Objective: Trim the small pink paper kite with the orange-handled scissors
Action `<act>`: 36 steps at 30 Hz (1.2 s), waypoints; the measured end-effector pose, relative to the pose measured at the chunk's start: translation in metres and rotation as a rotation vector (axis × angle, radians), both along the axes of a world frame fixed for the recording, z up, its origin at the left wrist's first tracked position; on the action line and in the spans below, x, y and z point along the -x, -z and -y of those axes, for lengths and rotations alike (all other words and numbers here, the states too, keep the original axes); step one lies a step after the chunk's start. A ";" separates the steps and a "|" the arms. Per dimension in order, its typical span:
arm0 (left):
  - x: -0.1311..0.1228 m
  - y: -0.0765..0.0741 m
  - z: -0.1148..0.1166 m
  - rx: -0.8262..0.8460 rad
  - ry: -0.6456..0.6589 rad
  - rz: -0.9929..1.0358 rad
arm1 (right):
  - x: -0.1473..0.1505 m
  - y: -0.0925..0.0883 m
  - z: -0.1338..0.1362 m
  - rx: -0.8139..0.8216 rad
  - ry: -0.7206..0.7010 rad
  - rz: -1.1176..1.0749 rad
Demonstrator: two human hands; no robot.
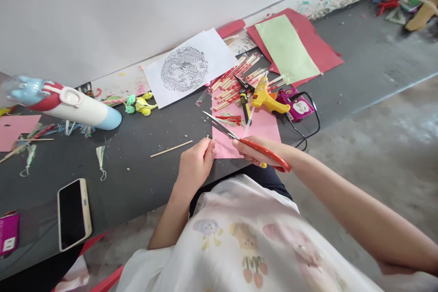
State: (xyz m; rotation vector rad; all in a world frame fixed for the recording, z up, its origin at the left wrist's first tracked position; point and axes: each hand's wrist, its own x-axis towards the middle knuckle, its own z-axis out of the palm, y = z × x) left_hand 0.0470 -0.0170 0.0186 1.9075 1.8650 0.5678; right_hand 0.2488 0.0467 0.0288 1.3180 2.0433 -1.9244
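Note:
My right hand [255, 150] grips red-handled scissors [239, 139], blades open and pointing left over the table edge. My left hand [195, 164] is closed, its fingertips pinching a tiny piece at the edge of a pink paper sheet [263, 127]; what it pinches is too small to tell. A thin wooden stick [171, 148] lies on the dark table [143, 169] just left of my left hand.
Behind the pink sheet lie a yellow glue gun [268, 98], pliers [244, 98], a heap of red-and-white sticks [236, 80] and a dragon print [190, 68]. Red and green papers [290, 48] sit further back. A bottle [71, 106] and a phone [73, 213] rest at the left.

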 end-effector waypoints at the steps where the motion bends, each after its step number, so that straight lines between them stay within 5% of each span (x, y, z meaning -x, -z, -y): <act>1: 0.002 0.000 0.000 0.001 -0.014 -0.003 | -0.001 0.002 -0.001 0.001 -0.006 -0.004; 12: 0.014 0.004 -0.001 -0.117 -0.085 -0.021 | 0.001 0.000 0.006 -0.111 0.037 0.106; 21: 0.036 0.006 -0.016 0.134 -0.165 -0.555 | 0.004 -0.010 0.010 -0.274 0.021 0.404; 36: 0.035 0.006 -0.033 0.231 -0.267 -0.590 | -0.006 -0.010 0.019 -0.348 0.033 0.486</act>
